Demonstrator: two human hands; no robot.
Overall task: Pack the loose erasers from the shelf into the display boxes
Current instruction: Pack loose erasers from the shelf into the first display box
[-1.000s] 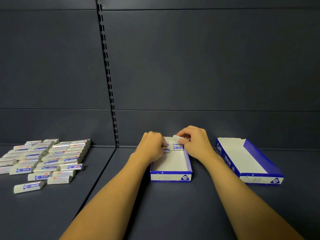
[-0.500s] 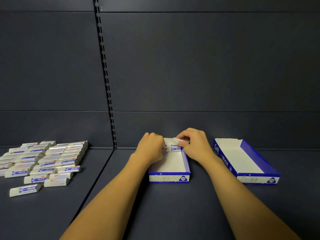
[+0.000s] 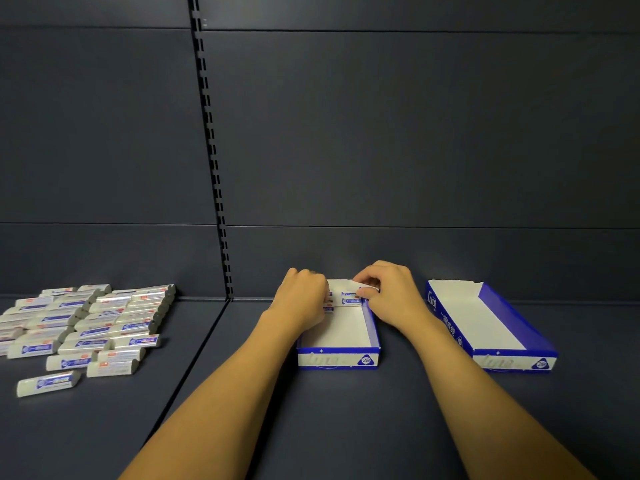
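A blue and white display box (image 3: pixel 338 356) sits in the middle of the dark shelf, with a few wrapped erasers (image 3: pixel 350 301) lined up at its far end. My left hand (image 3: pixel 304 294) is curled over the far left part of the box, its fingertips on the erasers there. My right hand (image 3: pixel 388 292) pinches a white eraser (image 3: pixel 363 286) above the far right corner. A second display box (image 3: pixel 485 323) lies empty to the right. Several loose erasers (image 3: pixel 90 323) are laid out in rows at the left.
The shelf's dark back wall rises right behind the boxes, with a slotted upright (image 3: pixel 214 168) left of centre. A seam (image 3: pixel 194 362) in the shelf floor runs between the loose erasers and the boxes.
Both hands have stayed at the far end of the middle box with only small finger movements. The camera has shifted slightly.
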